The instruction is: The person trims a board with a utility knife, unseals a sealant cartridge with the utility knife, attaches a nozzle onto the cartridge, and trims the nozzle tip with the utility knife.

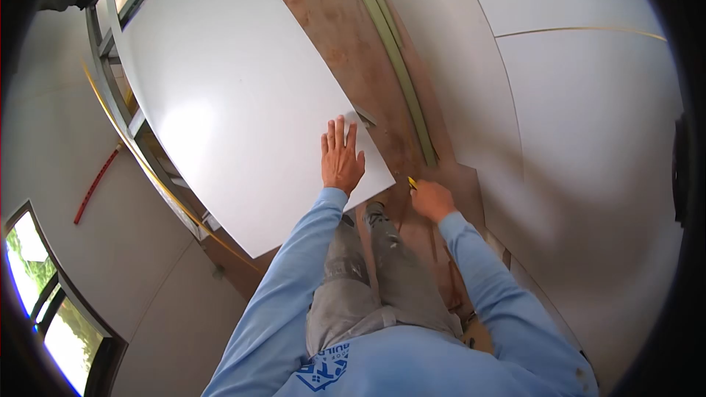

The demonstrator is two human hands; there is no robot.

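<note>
A large white panel (228,103) is seen in front of the person, and all places here are given from this panel. On its upper face, close to the right near corner, the left hand (342,158) is laid flat, palm down. Nothing is grasped by it: the fingers are stretched and a little separated, pointed toward the far end, so that most of the panel's surface is left on the left side of this hand.

Just outside the same corner, to the right, the right hand (432,200) is held. It is curled around a small yellow tool (412,183), of which only the front part is shown; its exact kind cannot be told. The tool's tip is pointed toward the panel and is placed very near the corner, with a narrow gap between.

Along the panel's left edge, a metal frame (110,40) is partly covered by it. To the right of the panel, long green strips (401,73) are seen above the brown floor (331,22). Farther left of the panel, a red strip (95,185) and a window (51,309) can be noticed.
</note>
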